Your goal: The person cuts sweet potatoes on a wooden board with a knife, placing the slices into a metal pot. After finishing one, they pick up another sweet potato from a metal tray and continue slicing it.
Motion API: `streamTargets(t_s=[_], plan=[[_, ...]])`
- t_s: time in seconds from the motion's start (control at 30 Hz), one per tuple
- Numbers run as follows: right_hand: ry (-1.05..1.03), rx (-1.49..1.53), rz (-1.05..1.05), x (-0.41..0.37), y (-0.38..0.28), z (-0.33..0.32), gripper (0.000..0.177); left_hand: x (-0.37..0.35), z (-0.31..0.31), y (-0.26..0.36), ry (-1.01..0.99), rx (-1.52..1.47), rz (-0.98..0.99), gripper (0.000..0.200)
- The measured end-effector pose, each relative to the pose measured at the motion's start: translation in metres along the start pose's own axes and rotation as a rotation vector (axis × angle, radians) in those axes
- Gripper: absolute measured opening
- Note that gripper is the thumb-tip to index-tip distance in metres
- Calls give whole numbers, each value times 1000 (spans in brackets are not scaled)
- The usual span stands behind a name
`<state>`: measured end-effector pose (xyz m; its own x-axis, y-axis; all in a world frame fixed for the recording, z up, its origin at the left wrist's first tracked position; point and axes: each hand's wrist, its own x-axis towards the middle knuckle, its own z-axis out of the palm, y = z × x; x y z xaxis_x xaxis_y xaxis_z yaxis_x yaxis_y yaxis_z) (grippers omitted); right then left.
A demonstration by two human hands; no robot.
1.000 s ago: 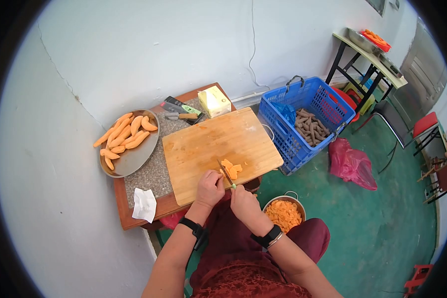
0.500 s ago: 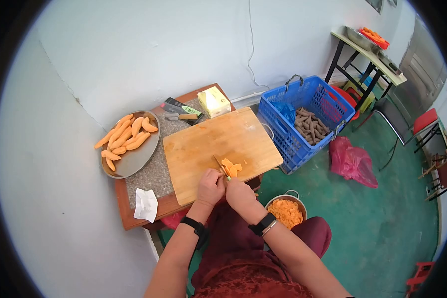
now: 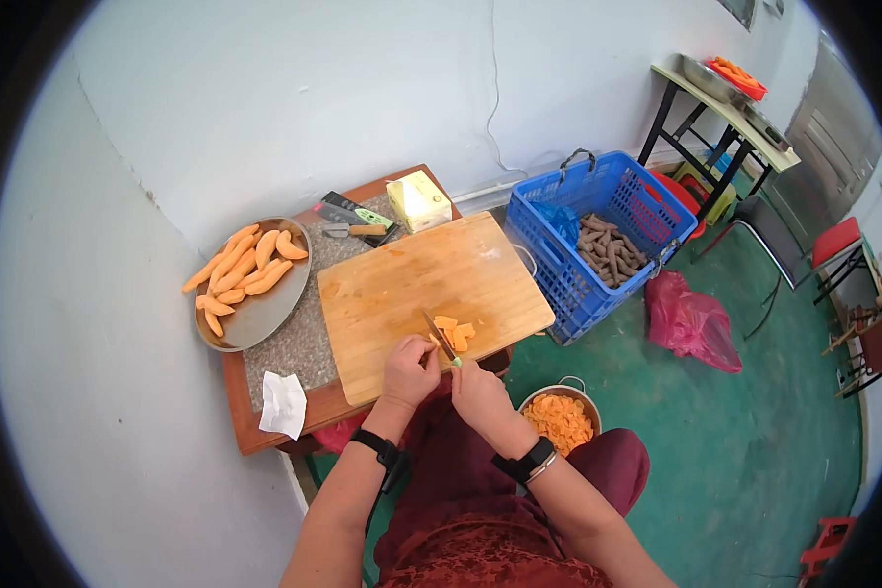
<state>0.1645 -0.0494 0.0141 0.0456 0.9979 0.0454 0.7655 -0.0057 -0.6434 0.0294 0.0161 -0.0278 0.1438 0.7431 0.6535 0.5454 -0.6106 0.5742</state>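
My right hand point(image 3: 481, 392) is wrapped round the handle of a knife point(image 3: 441, 338), whose blade points up and left over the cutting board point(image 3: 392, 294). My left hand point(image 3: 410, 369) is closed at the board's near edge, its fingertips around a small orange piece point(image 3: 433, 340) beside the blade. Cut orange slices point(image 3: 457, 331) lie on the board just right of the blade. At the left, a round metal tray point(image 3: 269, 318) holds several peeled orange sweet potatoes point(image 3: 230, 269). Below the board stands a metal pot point(image 3: 596, 412) filled with orange pieces point(image 3: 559, 421).
A blue crate point(image 3: 554, 274) with unpeeled tubers point(image 3: 612, 250) stands right of the board. Behind the board are a tissue box point(image 3: 421, 203) and a wooden-handled peeler point(image 3: 367, 229). White paper point(image 3: 283, 405) lies front left. A pink bag point(image 3: 689, 323) rests on the floor.
My right hand and the knife handle have shifted slightly right and down, away from my left hand. More of the blade shows now, and the cut slices sit a little differently.
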Motion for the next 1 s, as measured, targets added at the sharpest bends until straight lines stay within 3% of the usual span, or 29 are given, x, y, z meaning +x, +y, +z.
streamTargets(t_s=[0.53, 1.0], plan=[[-23, -48, -93, 12, 9, 8, 27, 2, -1, 6, -23, -9, -38, 10], [-31, -168, -34, 10, 3, 7, 24, 4, -1, 8, -27, 42, -49, 8]])
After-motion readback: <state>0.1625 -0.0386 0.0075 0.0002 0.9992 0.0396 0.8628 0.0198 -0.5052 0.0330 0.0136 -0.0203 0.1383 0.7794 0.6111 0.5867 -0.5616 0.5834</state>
